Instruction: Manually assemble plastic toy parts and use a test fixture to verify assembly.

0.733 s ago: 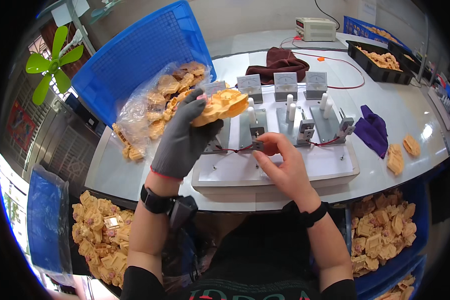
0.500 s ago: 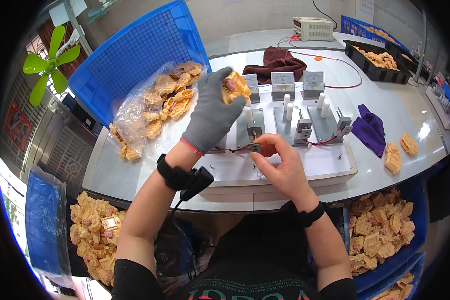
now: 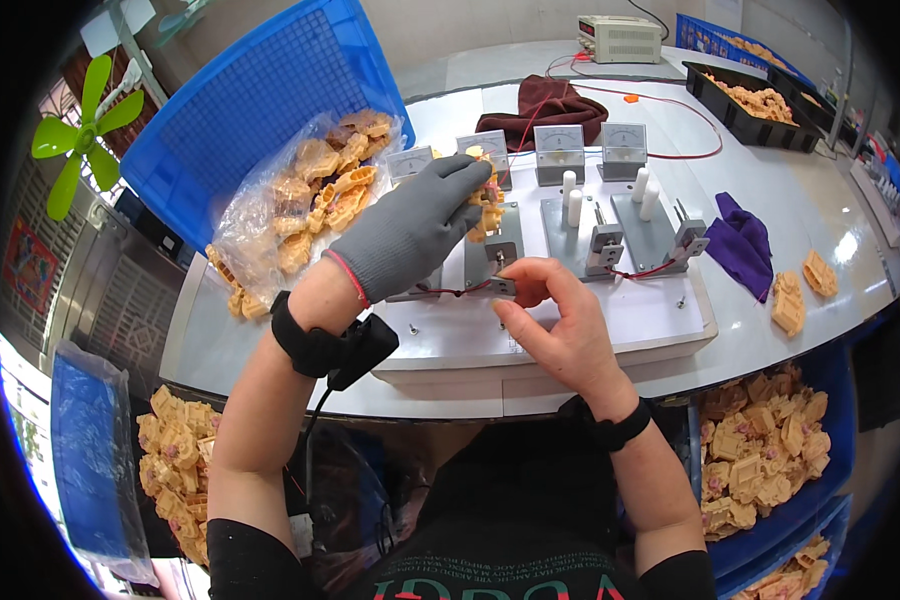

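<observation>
Your left hand [image 3: 410,225] had moved down since the earlier frame, bringing the tan moulded part [image 3: 486,215] lower and turning it on edge; your right hand [image 3: 565,330] kept its place. Nearest you, below the bench edge: a heap of tan mouldings [image 3: 175,460] on the left, a blue bin of mouldings [image 3: 767,450] on the right. The part looked light and stiff, probably rigid plastic, mildly slick, thin edges the fragile bit. Best hold, I'd judge: the solid outer walls, clear of small tabs. Right hand: bare, forefinger at the small grey block [image 3: 503,287], thumb tip just below and parted from it; couldn't tell if it was pinched. Left hand: gloved, back up, fingers closed on the part, forearm running diagonally from lower left. Hands well apart. Part sat in front of a grey fixture plate [image 3: 511,222], hiding much of it; contact unclear. Just right of it: a plate with white pegs [image 3: 575,208]. Beyond: analogue meters [image 3: 560,150], maroon cloth [image 3: 540,115], bench power supply [image 3: 622,40].
</observation>
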A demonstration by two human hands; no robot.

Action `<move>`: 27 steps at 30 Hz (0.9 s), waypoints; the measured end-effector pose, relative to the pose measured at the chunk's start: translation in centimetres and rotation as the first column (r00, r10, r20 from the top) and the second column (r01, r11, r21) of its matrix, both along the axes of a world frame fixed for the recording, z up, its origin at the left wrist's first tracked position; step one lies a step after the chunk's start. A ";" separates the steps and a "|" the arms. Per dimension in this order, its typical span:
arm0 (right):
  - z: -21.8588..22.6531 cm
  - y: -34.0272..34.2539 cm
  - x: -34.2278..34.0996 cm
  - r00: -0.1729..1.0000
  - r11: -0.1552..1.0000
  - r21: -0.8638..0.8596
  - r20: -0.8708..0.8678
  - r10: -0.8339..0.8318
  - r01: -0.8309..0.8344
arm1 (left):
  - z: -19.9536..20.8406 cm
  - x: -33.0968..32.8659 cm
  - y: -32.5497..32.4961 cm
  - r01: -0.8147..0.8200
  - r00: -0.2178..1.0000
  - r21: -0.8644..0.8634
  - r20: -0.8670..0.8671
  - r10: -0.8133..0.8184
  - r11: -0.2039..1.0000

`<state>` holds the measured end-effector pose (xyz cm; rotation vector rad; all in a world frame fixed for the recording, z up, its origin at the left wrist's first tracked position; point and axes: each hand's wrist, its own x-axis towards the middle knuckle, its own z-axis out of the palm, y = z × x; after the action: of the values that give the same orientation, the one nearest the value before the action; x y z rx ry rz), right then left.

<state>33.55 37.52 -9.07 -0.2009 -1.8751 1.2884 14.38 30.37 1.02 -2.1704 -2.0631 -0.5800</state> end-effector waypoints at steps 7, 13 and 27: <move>-0.3 0.0 0.2 1.000 1.000 -0.002 0.004 -0.006 0.006 | 0.5 1.1 0.7 -0.069 0.997 -0.056 -0.048 0.067 0.996; -0.6 0.1 0.0 1.000 0.997 -0.066 -0.013 0.026 -0.027 | 0.4 0.8 1.2 -0.069 0.985 -0.064 -0.159 0.058 0.996; -1.0 -0.1 0.3 0.993 0.969 -0.222 0.019 0.113 -0.106 | -0.2 0.5 3.4 -0.124 0.943 -0.346 -0.333 0.002 0.930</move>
<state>33.83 37.45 -10.03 -0.2385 -1.7882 1.5788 14.90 33.81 0.86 -2.1751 -2.1709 0.1842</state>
